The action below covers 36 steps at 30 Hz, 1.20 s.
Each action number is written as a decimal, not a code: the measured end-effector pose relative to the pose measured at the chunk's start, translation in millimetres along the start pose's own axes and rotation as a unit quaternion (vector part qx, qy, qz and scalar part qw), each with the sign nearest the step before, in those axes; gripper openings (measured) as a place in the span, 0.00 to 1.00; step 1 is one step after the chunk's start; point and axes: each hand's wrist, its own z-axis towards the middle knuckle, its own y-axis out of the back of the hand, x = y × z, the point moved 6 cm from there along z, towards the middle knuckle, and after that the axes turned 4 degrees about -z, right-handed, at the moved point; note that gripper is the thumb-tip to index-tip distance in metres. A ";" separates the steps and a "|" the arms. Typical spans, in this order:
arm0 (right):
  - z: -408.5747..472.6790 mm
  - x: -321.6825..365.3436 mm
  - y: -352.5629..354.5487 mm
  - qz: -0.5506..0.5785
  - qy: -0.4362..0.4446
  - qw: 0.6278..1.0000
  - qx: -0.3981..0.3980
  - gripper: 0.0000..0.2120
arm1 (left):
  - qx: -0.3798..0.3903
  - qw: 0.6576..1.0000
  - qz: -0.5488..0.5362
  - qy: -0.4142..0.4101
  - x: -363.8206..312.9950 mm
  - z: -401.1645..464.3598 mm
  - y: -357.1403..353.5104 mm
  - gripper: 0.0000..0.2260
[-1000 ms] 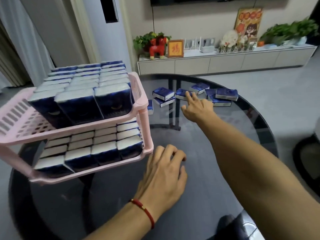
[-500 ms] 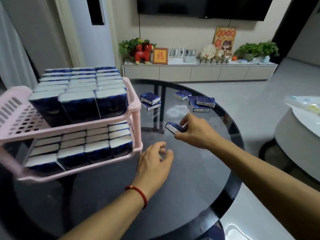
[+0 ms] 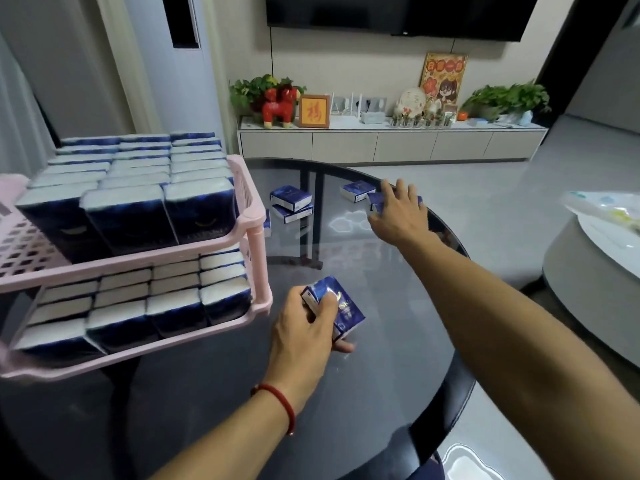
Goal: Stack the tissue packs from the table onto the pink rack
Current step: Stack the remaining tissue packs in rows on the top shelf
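Observation:
A pink two-tier rack (image 3: 254, 216) stands on the left of the round glass table (image 3: 381, 393), both tiers filled with rows of blue-and-white tissue packs (image 3: 128, 216). My left hand (image 3: 301, 327) holds one blue tissue pack (image 3: 341, 306) just above the table, right of the rack's lower tier. My right hand (image 3: 398, 213) reaches to the table's far edge and rests on a tissue pack (image 3: 375, 202) there, fingers spread over it. Two more packs (image 3: 289, 202) lie stacked in the far middle, and another pack (image 3: 356, 190) lies beside my right hand.
Behind the table stands a low white cabinet (image 3: 391, 147) with plants, a red figurine and frames. A round grey and white piece of furniture (image 3: 595, 292) stands at the right. The table's dark rim (image 3: 450, 393) runs close to my right forearm.
The pack my right hand was carrying is now in my left hand. My right hand has gone back out to the far packs and lies on one.

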 end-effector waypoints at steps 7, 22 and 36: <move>-6.4 -0.5 -25.1 -0.054 0.018 0.991 -0.125 0.25 | -0.019 1.000 -0.007 -0.015 2.3 0.5 1.9 0.04; -282.2 61.0 107.1 0.106 0.446 0.874 -0.164 0.24 | 0.076 0.956 -0.265 0.104 -7.9 -24.2 11.2 0.13; -328.1 167.5 144.6 0.387 0.449 0.791 -0.151 0.12 | -0.009 0.980 -0.119 -0.159 -82.0 -82.3 149.1 0.08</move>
